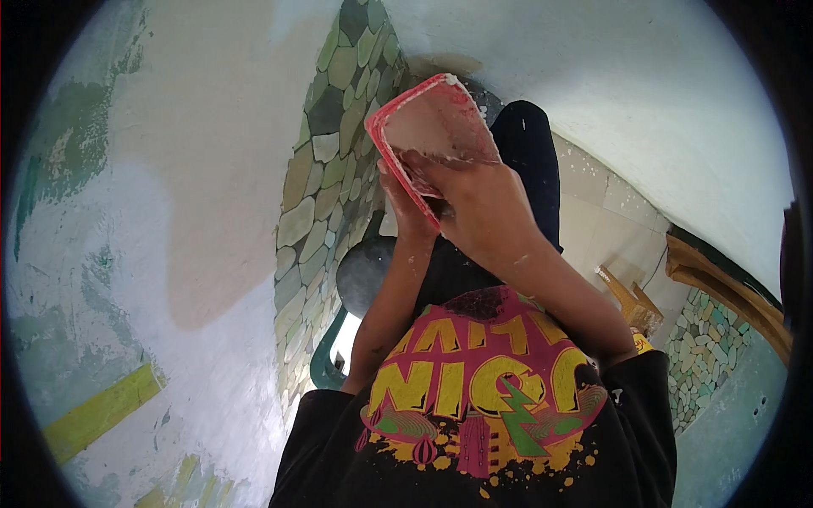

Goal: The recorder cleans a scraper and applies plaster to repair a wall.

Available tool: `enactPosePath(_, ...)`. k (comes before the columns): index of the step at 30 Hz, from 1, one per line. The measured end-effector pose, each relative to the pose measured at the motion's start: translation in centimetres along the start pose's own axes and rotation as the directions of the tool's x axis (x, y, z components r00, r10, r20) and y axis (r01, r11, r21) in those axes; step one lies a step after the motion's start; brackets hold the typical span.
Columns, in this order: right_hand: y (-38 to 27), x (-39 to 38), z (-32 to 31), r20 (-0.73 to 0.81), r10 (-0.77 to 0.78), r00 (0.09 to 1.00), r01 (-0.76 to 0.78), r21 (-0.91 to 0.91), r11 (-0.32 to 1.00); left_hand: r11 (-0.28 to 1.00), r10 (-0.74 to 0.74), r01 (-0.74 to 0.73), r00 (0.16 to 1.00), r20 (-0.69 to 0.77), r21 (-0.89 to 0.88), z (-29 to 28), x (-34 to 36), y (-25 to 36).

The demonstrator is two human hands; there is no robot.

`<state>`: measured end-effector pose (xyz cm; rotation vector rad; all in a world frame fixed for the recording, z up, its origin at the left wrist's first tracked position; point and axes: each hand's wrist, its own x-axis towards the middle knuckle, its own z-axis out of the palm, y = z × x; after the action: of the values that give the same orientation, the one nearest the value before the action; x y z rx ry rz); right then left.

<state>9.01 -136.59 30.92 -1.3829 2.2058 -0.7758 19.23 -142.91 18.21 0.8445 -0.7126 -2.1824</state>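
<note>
A red rectangular plastic tub [457,127], tilted and smeared with whitish paste inside and along its rim, is held up in front of me. My left hand [409,206] grips it from the left and below, with fingertips along its outer side. Over the near end of the tub lies my right hand [487,196], its fingers bent down inside against the paste. Whether a small tool sits in the right palm is hidden. White specks of paste mark the right wrist.
A patchy white and green wall [212,212] stands at left, with a stone-clad strip [339,127] beside it. A pale wall [644,93] curves at right. Wooden pieces [631,300] lie at right near a brown curved edge [728,288]. My dark-trousered leg [533,161] extends forward.
</note>
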Motion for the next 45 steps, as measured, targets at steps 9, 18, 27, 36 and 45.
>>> enactPosePath(9,-0.3,0.7,-1.2,0.031,0.162,0.986,-0.161,-0.052,0.986,0.996,0.057,-0.042,0.980,0.193,-0.079,1.7,0.1,0.5)
enactPosePath(18,0.2,-0.1,-2.5,-0.063,0.175,0.983,-0.139,0.372,0.918,0.994,0.026,-0.002,0.974,0.223,-0.107,2.0,0.5,1.7)
enactPosePath(27,-1.0,-0.4,-2.2,-0.135,0.070,0.988,-0.039,0.219,0.975,0.999,0.011,-0.004,0.979,0.206,-0.033,2.5,0.1,1.3)
enactPosePath(36,0.2,-0.3,-2.1,-0.154,0.036,0.987,-0.024,0.078,0.997,0.991,-0.028,0.064,0.957,0.289,-0.115,3.5,0.3,1.6)
enactPosePath(45,1.1,-0.1,-3.3,-0.113,0.026,0.993,-0.020,0.056,0.998,0.992,-0.011,0.039,0.973,0.230,-0.118,3.7,0.7,1.0)
